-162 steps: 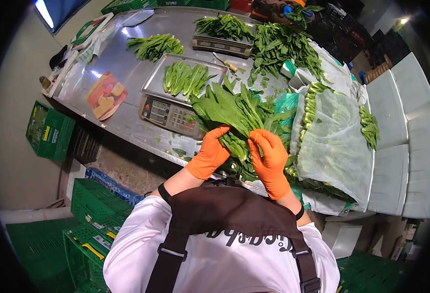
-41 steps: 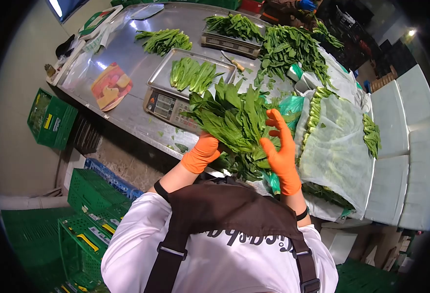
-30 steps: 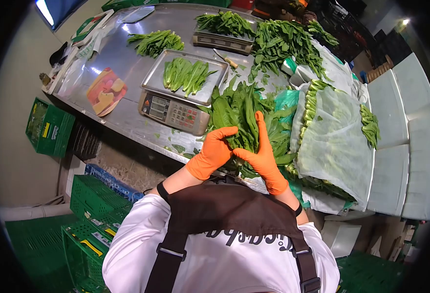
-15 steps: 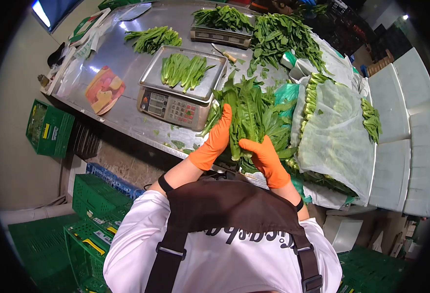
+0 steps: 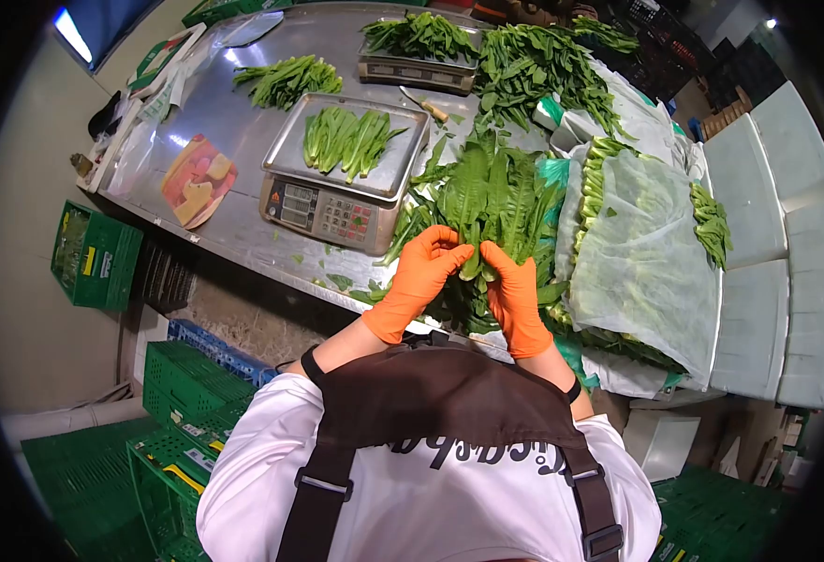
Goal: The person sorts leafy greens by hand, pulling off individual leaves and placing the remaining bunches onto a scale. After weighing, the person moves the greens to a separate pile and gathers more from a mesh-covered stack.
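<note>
Both hands wear orange gloves. My left hand [image 5: 423, 279] pinches the stem end of a bunch of long-leaved greens [image 5: 492, 201] from the left. On the other side, my right hand [image 5: 517, 298] closes round the same stems, its thumb near the left fingertips. The bunch's leaves fan out away from me, over more loose greens on the metal table. To the left of my hands is a digital scale [image 5: 328, 214], with a smaller bunch of greens [image 5: 346, 142] lying in its steel tray.
A cloth-covered stack of greens [image 5: 651, 253] stands at the right. Farther back are a second scale [image 5: 412, 73] loaded with greens, a leafy heap [image 5: 548, 70], a knife [image 5: 431, 105] and another bunch [image 5: 290, 81]. Green crates [image 5: 94, 253] sit left of the metal table [image 5: 229, 178].
My left hand has come down from the bunch's side to its stem end, and its fingers have closed in a pinch. My right hand has shifted slightly; the leaves now spread wider.
</note>
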### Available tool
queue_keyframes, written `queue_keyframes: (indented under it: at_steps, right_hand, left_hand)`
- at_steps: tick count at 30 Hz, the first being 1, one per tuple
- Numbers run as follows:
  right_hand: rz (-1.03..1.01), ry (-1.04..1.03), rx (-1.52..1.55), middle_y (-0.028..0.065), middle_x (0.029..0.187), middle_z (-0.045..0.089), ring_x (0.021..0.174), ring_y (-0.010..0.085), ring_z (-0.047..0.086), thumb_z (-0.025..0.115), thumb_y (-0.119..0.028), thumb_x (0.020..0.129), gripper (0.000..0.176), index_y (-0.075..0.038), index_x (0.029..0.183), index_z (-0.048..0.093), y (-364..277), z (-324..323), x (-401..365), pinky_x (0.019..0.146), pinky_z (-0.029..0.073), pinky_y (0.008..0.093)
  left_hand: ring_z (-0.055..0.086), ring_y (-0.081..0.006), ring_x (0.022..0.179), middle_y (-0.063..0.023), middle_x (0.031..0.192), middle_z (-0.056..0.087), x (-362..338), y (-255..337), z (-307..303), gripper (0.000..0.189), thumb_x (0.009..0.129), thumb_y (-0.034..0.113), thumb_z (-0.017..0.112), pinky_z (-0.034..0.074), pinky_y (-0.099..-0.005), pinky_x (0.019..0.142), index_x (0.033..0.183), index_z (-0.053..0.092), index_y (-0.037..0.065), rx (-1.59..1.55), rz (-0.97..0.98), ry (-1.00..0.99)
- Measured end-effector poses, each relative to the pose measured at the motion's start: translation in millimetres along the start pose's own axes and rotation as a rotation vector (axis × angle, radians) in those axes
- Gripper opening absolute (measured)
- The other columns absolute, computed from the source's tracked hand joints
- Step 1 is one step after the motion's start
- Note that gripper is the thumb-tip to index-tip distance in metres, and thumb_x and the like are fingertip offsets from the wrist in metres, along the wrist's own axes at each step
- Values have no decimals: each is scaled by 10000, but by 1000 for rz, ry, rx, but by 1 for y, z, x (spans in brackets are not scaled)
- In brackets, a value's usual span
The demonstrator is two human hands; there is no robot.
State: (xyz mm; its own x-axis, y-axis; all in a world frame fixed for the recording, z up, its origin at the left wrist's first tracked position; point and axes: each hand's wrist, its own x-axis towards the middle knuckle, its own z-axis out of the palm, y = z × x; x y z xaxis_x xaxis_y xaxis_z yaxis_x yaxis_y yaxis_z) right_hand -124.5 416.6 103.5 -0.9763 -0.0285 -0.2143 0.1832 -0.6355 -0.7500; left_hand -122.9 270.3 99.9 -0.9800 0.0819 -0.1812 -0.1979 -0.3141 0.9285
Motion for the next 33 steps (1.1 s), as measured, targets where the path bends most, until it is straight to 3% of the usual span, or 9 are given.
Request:
queue_keyframes:
  at_steps: [6, 15, 17, 20, 24, 26, 28, 32, 33]
  right_hand:
    - [-9, 46, 123, 105, 971, 641, 830, 193, 649, 670, 13, 805, 301, 35, 1083, 556, -3, 5, 5, 710, 558, 312]
    - [14, 136, 331, 129, 972, 622, 859, 218, 623, 638, -45, 853, 211, 67, 1020, 574, -6, -4, 22, 788, 544, 326]
    - [-12, 161, 317, 123, 981, 619, 866, 223, 623, 645, -44, 848, 223, 64, 1026, 567, -13, -8, 27, 785, 548, 345]
    - [-184, 153, 263, 114, 977, 620, 869, 219, 627, 651, -26, 832, 277, 33, 1084, 553, -28, -17, 33, 771, 557, 364]
    - [-256, 42, 130, 87, 1013, 633, 855, 187, 642, 655, 18, 806, 364, -2, 1149, 536, -36, -4, 15, 739, 545, 306]
    - [-255, 64, 92, 84, 1011, 634, 860, 179, 639, 664, 28, 795, 378, -3, 1149, 536, -29, 1, 9, 749, 539, 301]
    - [-246, 79, 54, 82, 1008, 635, 865, 172, 636, 674, 37, 783, 393, -3, 1149, 536, -20, 7, 5, 759, 534, 296]
    - [-480, -3, -401, 105, 1208, 525, 1039, 205, 565, 691, 4, 744, 713, -4, 1355, 324, -4, 21, -5, 868, 473, 321]
    - [-583, 38, -854, 175, 1309, 447, 1146, 281, 502, 708, -9, 673, 863, -18, 1411, 260, -3, 21, -9, 934, 427, 388]
  left_hand:
    - [577, -89, 716, -30, 826, 616, -6, 1, 4, 163, 838, 64, 662, 477, -213, 657, 960, 604, -27, -63, 52, 64]
    - [599, -146, 919, -87, 978, 643, -25, 3, 11, 194, 776, -61, 681, 483, -277, 817, 933, 605, 23, 32, 517, -76]
    - [602, -164, 922, -97, 972, 640, -27, -6, 2, 199, 760, -65, 688, 480, -283, 819, 906, 594, 32, 236, 522, -154]
    - [629, -147, 848, -100, 919, 671, -19, -8, -21, 215, 767, 103, 730, 488, -260, 770, 951, 649, 28, 403, 206, -151]
    - [580, -205, 1076, -155, 1170, 594, -4, -19, -51, 481, 771, 163, 729, 445, -300, 914, 1193, 558, 11, 960, 172, -76]
    - [508, -247, 1186, -153, 1272, 531, -4, -2, -33, 638, 764, 192, 739, 396, -347, 986, 1312, 458, 27, 454, 104, -60]
    - [476, -266, 1217, -152, 1314, 492, -8, 14, -10, 721, 757, 213, 752, 381, -356, 1001, 1357, 395, 34, 327, 151, -91]
    - [316, -250, 1323, -117, 1484, 235, -17, 25, 19, 1093, 688, 234, 822, 305, -358, 1058, 1485, 86, 101, -3, 256, -281]
    - [362, -232, 1283, -99, 1424, 340, -17, 23, 23, 1034, 678, 225, 830, 321, -349, 1048, 1468, 179, 82, -247, 142, -338]
